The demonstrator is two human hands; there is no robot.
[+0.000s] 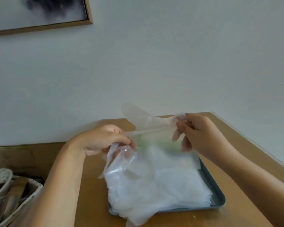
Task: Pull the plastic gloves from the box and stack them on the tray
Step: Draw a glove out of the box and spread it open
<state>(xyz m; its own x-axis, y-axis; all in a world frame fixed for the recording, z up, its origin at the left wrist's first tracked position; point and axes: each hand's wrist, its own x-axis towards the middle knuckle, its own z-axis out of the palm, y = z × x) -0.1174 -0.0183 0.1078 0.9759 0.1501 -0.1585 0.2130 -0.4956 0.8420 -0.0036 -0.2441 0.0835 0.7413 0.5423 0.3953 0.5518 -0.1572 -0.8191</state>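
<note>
Clear glove [143,122] pinched taut by fingers [185,127] of left hand [103,138] and right hand [199,131]; pile [154,185] hides most tray [220,199].

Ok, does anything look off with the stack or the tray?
Yes. The glove pile is untidy and hangs over the tray's near-left rim onto the table. A single glove is held taut between the left hand and right hand above the tray, not yet laid down.
</note>
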